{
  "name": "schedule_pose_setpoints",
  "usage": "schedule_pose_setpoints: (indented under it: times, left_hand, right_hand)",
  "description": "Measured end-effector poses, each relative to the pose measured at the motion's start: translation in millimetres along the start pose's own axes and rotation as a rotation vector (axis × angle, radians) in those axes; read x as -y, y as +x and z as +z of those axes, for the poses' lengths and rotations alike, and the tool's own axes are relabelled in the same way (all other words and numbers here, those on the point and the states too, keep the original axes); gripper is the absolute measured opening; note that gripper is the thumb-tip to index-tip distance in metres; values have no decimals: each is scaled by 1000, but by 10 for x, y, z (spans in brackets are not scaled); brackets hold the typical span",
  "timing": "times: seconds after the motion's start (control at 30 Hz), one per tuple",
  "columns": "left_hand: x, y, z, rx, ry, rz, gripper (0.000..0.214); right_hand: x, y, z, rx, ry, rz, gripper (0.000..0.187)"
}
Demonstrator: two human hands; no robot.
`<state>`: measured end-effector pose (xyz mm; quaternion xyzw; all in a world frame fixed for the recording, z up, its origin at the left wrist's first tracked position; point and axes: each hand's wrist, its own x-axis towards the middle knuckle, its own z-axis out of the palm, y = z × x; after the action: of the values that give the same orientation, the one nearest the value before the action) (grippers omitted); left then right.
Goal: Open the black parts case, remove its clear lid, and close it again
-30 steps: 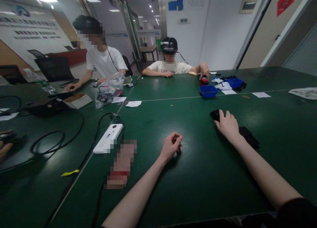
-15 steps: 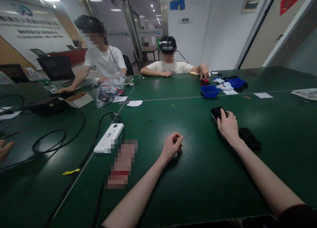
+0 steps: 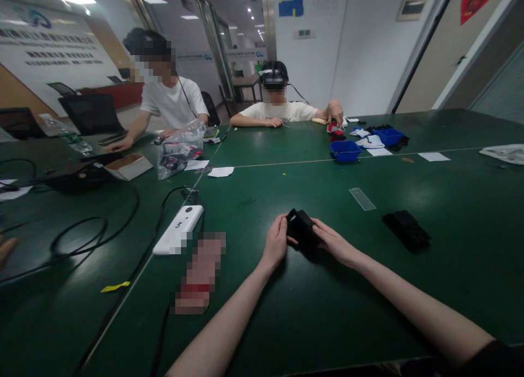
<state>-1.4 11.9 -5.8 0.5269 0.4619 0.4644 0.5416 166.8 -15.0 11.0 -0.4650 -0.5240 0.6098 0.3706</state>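
Between my two hands a small black box-like case (image 3: 307, 229) is held just above the green table (image 3: 254, 322). One end of it looks open, with a thin dark edge standing out toward the left. My left hand (image 3: 276, 240) grips that left edge between thumb and fingers. On the other side my right hand (image 3: 335, 243) is closed on the case's right face, thumb on top. To the right lie a clear rectangular plate (image 3: 362, 199) and a folded black item (image 3: 406, 231), both apart from my hands.
Left of my arm are a white power bank (image 3: 180, 227) marked 5, a blurred-out pinkish item (image 3: 200, 273) and black cables (image 3: 102, 219). Blue trays (image 3: 346, 150) stand at the far right. Two people (image 3: 172, 99) sit across the table; another hand (image 3: 6, 249) shows at far left.
My right hand has brought the black case from the right to the middle, uncovering the clear plate. My left hand has taken hold of its left edge.
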Motion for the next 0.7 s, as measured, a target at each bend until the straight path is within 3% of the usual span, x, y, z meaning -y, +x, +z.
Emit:
schedule_pose_setpoints:
  times: [0.1,0.3,0.43,0.57,0.7]
  left_hand:
    - [-26,-8,-2,-26,36,35,32]
    - [-71,-25,4,-59,75,48,24]
    - [-68,-30,12,-26,89,39,24]
    - [-80,-38,20,7,112,24,25]
    - [-95,-44,21,9,136,16,24]
  right_hand:
    - [-1,-17,19,42,16,18,45]
    - [-6,38,-28,83,-161,-3,33]
    - [-47,84,-82,52,-242,12,30]
    - [-2,101,-258,-107,-457,-74,28]
    - [46,112,-576,-388,-924,-253,29]
